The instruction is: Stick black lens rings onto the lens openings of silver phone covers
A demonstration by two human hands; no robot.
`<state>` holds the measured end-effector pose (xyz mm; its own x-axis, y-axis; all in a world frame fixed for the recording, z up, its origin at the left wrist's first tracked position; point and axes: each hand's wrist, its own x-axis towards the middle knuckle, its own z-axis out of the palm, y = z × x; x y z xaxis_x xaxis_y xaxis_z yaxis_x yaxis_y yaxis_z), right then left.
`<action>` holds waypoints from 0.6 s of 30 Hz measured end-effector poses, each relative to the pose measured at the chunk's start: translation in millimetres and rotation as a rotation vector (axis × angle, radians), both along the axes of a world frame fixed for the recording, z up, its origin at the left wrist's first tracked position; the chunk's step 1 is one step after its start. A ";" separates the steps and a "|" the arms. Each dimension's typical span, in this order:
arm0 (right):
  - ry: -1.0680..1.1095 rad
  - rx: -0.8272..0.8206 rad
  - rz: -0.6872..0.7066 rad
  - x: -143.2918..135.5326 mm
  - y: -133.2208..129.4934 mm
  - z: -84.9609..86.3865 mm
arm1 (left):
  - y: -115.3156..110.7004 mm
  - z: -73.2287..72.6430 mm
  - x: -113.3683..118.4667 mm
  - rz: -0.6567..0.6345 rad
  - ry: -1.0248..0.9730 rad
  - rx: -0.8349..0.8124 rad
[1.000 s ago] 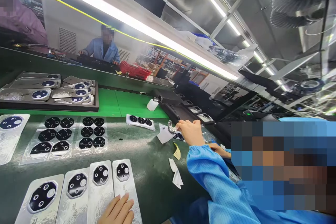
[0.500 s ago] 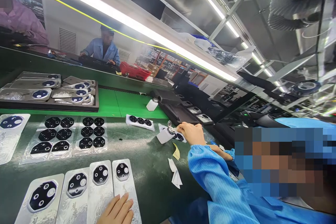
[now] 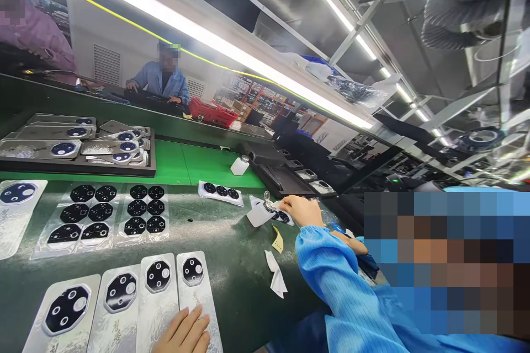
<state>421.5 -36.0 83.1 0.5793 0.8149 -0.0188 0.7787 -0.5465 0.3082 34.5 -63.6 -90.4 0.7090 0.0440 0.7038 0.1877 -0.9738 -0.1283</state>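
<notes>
My left hand (image 3: 185,332) rests at the bottom edge, fingers stretched flat over the silver phone back cover (image 3: 199,293) at the right end of a row. Several like covers (image 3: 118,317) lie side by side to its left, each with a black octagonal camera plate at the top. My thumb and wrist are out of frame. My right hand does not appear. To the right, a co-worker's hand (image 3: 304,210) in a blue sleeve is at the cap of a white dispenser bottle (image 3: 260,214); whatever its fingertips touch is too small to make out.
Clear film sheets with black octagonal plates (image 3: 99,210) lie mid-table. A dark tray (image 3: 152,159) of stacked covers stands at the back left. A strip of lens plates (image 3: 221,192), another white bottle (image 3: 239,165), a yellow slip (image 3: 277,240) and white paper scraps (image 3: 276,276) lie towards the right.
My left hand stays on the same cover. At the right, the co-worker's head and arm shift slightly, while that hand remains by the bottle. The person in blue behind moves their hands a little.
</notes>
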 end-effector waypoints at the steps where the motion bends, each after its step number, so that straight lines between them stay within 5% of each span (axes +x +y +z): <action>1: 0.003 -0.003 -0.002 0.1 0.1 0.3 | 0.2 0.3 -0.1 0.001 0.001 0.000; 18: 0.021 -0.009 -0.024 -2.7 0.2 3.3 | 0.1 -0.6 0.8 0.009 -0.014 -0.003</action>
<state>418.8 -35.8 86.4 0.5981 0.8005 -0.0384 0.7716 -0.5623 0.2973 35.2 -63.5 -91.1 0.6986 0.0521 0.7137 0.1981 -0.9724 -0.1230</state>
